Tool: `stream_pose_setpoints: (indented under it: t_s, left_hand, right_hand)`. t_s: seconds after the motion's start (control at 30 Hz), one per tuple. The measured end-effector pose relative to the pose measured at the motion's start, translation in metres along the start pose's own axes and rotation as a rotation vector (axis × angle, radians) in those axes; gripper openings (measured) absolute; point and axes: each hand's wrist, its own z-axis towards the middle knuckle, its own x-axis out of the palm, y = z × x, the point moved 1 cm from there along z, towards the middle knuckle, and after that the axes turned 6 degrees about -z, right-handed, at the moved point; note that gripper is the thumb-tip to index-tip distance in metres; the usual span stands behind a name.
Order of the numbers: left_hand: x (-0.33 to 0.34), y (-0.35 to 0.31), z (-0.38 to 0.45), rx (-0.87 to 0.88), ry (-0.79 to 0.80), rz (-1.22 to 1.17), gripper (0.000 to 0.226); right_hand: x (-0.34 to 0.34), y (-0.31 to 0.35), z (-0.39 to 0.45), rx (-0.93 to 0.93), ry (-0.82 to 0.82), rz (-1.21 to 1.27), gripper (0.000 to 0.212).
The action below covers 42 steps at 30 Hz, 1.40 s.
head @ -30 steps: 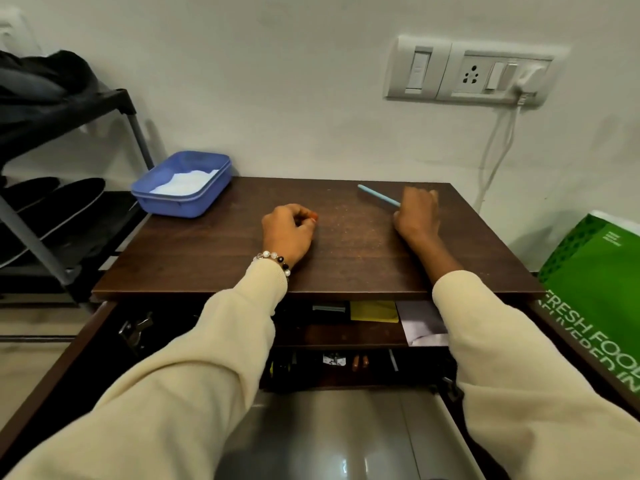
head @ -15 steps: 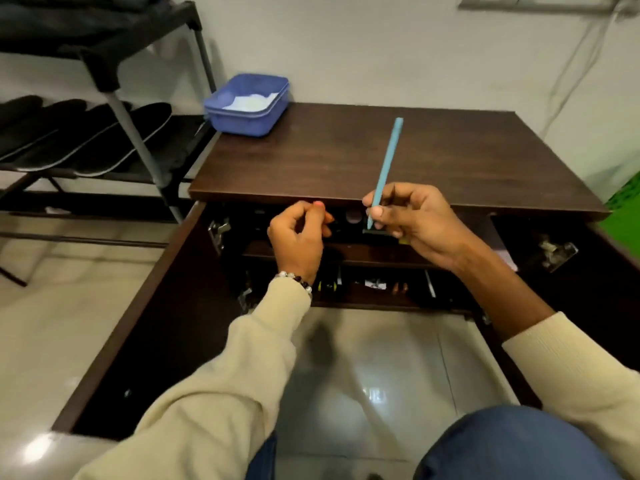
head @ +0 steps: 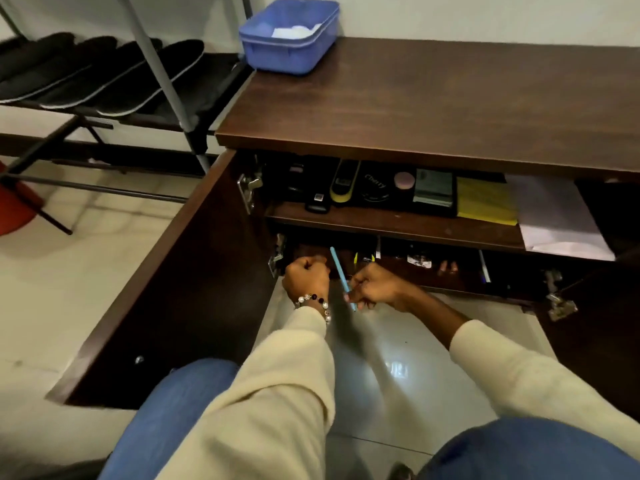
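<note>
My right hand (head: 375, 287) grips a thin light-blue pen (head: 337, 268) near its lower end, and the pen slants up and to the left. My left hand (head: 306, 277), with a bead bracelet at the wrist, is curled into a fist just left of the pen. Nothing shows in the fist. Both hands are at the front edge of the lower shelf (head: 450, 278) of an open dark wooden cabinet (head: 450, 109). The shelf behind the hands is dark, with small items I cannot make out.
The upper shelf (head: 398, 225) carries dark cases, a yellow folder (head: 485, 202) and white paper (head: 561, 230). Both cabinet doors stand open, the left door (head: 180, 289) and the right door (head: 606, 323). A blue tub (head: 287, 46) sits on top. A shoe rack (head: 166, 81) stands at the left.
Both hands went from the cabinet top down past its front edge to the lower shelf. The pen went down with my right hand. My view dropped lower.
</note>
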Motion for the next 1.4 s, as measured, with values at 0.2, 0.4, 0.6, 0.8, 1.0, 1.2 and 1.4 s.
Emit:
stream_pose_setpoints:
  t_s: [0.2,0.4,0.6,0.8,1.0,1.2,1.4]
  left_hand:
    - [0.007,0.047,0.039,-0.048,-0.060,0.052,0.023]
    - [0.002,0.046,0.037,-0.106,-0.091,0.033,0.011]
    - [0.004,0.037,0.033,-0.100,-0.098,0.011,0.010]
    - [0.012,0.005,0.007,-0.084,-0.098,-0.019,0.015]
    - [0.019,-0.067,-0.034,0.040,-0.051,-0.015,0.015]
    - [-0.008,-0.158,-0.090,0.378,0.336,-0.003,0.014]
    - [-0.083,-0.234,-0.085,0.764,0.455,0.615,0.015]
  right_hand:
    - [0.005,-0.003,0.074,0.138,-0.226,0.138,0.013]
    - [0.004,0.001,0.122,0.200,-0.309,0.198,0.028]
    - [0.009,0.004,0.115,0.152,-0.457,0.060,0.017]
    - [0.003,0.003,0.066,0.173,-0.466,0.222,0.011]
    - [-0.009,0.028,-0.013,0.111,-0.432,0.253,0.009]
    - [-0.024,0.097,-0.089,-0.089,-0.235,0.239,0.013]
    - [-0.016,0.175,-0.127,-0.284,-0.032,0.118,0.007]
